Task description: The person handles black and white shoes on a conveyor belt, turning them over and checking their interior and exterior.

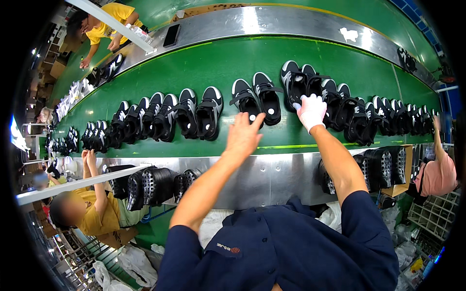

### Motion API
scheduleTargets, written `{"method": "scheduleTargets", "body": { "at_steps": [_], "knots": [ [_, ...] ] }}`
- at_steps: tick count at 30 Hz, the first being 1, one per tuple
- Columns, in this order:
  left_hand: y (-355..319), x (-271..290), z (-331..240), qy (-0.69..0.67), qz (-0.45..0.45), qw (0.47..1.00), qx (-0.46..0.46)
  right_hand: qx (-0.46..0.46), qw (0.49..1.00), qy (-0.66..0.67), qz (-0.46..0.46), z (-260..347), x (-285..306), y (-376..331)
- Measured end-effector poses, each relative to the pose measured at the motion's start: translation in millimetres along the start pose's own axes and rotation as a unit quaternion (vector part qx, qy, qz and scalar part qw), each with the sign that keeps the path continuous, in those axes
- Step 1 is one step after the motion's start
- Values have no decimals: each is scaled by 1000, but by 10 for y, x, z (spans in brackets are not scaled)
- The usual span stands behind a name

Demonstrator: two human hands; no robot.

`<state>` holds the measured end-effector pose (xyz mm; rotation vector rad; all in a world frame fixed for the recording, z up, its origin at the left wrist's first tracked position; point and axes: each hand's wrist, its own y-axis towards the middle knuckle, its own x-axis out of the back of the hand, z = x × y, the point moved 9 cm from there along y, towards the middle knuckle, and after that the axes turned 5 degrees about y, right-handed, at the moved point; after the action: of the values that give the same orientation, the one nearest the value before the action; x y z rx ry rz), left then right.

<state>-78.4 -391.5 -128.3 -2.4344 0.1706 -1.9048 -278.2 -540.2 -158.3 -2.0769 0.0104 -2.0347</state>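
Bare left hand (244, 137) hovers, fingers spread, by a black-and-white strapped sneaker (246, 100); white knit-gloved right hand (311, 111) presses another sneaker (293, 82), grip unclear, on the smooth green belt (204, 63).

Head view. Green conveyor belt (213, 63) carried a long row of black-and-white sneakers with straps (165, 116), set in pairs. Left hand (242, 136), bare, hovered open with fingers spread just short of one pair of black sneakers (256, 99). Right hand (311, 111), in a white fabric glove, rested on a black-and-white sneaker (294, 82) at the row's right part. Black moulded shoe soles (150, 186) stood on edge along the steel ledge (262, 179) below the belt.
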Motion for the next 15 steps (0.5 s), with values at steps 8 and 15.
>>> {"method": "scheduleTargets", "body": {
  "at_steps": [8,15],
  "knots": [
    [588,-470,23,-14,134,982,131,88,933,328,-121,-92,590,-790],
    [-123,363,-326,-63,207,976,32,-132,853,505,22,-1005,381,-2446]
  ]
}}
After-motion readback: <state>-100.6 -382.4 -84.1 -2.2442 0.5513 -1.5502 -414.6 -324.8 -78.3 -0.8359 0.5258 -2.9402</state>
